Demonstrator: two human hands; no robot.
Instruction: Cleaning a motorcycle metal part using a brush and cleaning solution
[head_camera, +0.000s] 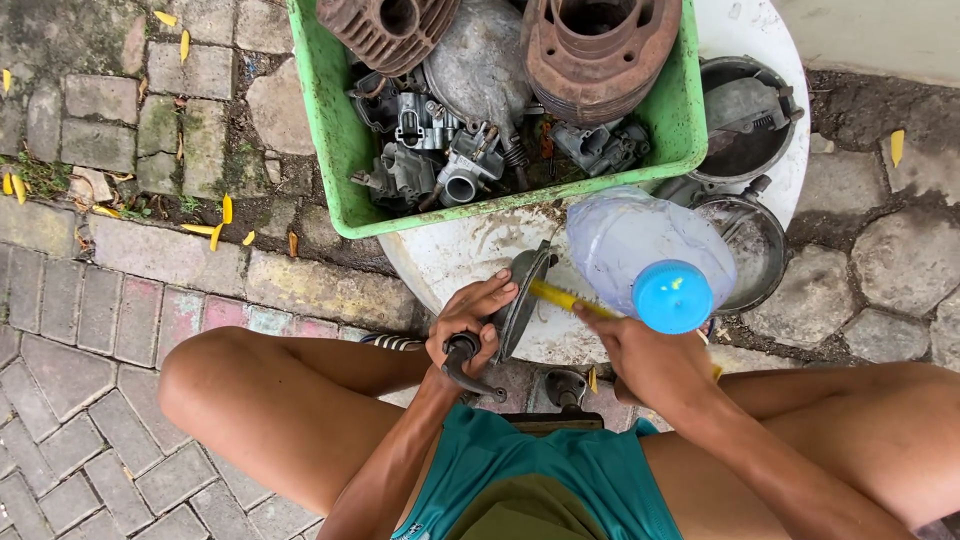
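The left hand (468, 325) is grasping a dark metal part (520, 300) with a bent lever, its grip clenched around it, holding it on edge over the near edge of the round white surface (450, 255). The right hand (640, 350) is clasping a yellow-handled tool (560, 297), its tip touching the part. A clear plastic bottle (650, 255) with a blue cap is standing just beside them, and a green crate (340, 130) of engine parts is sitting at the far edge.

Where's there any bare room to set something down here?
Bare white tray between the green crate and the left hand; open brick paving at left. The crate and round pans are crowded.
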